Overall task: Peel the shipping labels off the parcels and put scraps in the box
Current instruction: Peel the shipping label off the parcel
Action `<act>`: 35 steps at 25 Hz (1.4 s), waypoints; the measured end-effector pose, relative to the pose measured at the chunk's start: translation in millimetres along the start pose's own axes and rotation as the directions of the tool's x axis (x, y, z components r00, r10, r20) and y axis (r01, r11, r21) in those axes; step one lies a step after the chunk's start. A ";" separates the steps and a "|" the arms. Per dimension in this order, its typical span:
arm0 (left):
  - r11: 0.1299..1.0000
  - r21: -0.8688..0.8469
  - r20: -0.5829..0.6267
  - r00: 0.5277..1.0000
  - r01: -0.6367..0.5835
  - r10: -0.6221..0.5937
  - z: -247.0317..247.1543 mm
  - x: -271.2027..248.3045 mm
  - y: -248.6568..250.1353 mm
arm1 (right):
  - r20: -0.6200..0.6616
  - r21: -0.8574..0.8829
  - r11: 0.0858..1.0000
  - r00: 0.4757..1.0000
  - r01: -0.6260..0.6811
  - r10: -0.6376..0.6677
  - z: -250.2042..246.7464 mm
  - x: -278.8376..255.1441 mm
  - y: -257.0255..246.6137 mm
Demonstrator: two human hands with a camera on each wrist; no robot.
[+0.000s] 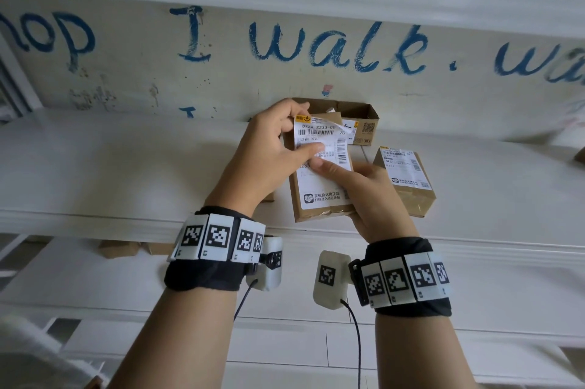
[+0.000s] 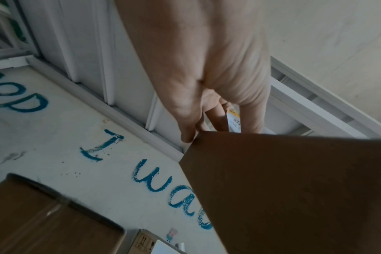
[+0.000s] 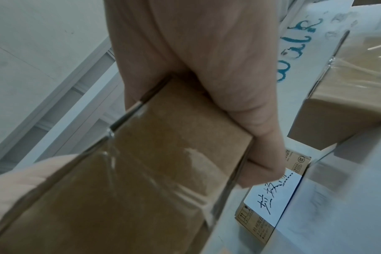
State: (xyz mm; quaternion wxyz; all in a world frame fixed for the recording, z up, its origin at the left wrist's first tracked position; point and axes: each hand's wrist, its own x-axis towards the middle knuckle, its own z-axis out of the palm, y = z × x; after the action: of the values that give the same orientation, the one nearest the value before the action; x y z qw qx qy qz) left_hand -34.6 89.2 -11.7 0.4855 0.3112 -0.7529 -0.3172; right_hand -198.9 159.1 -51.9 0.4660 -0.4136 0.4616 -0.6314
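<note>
I hold a brown taped parcel up over the white shelf. Its white shipping label is partly lifted, the top right corner curling free. My left hand pinches the label's top left edge, thumb lying across the print. My right hand grips the parcel from the right and below, thumb pressed on its face. The left wrist view shows the left hand on the label above the parcel. In the right wrist view the right hand wraps round the parcel. The open cardboard box stands behind, against the wall.
A second labelled parcel lies on the shelf to the right, also in the right wrist view as a parcel. Another brown box sits at the left. The wall carries blue writing. Lower shelves run below.
</note>
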 end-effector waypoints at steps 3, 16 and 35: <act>0.998 0.045 -0.005 0.999 -0.035 0.036 -1.8 -3.7 1.0 | 0.004 -0.007 1.000 1.000 -0.020 0.020 1.2 -1.1 1.3; 0.989 -0.138 -0.015 0.999 -0.051 0.049 -1.1 -12.9 -0.7 | -0.010 0.007 0.999 0.998 -0.054 0.054 5.5 -4.5 6.9; 0.975 -0.216 0.008 0.999 0.053 -0.052 -9.7 -16.5 10.3 | 0.038 -0.015 0.999 0.999 -0.036 0.036 5.1 -9.0 6.9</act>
State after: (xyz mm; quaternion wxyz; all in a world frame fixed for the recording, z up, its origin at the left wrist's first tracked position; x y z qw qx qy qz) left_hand -21.6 106.5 -9.3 0.5070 0.2760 -0.7061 -0.4102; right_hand -190.6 165.9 -58.2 0.4832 -0.4207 0.4643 -0.6115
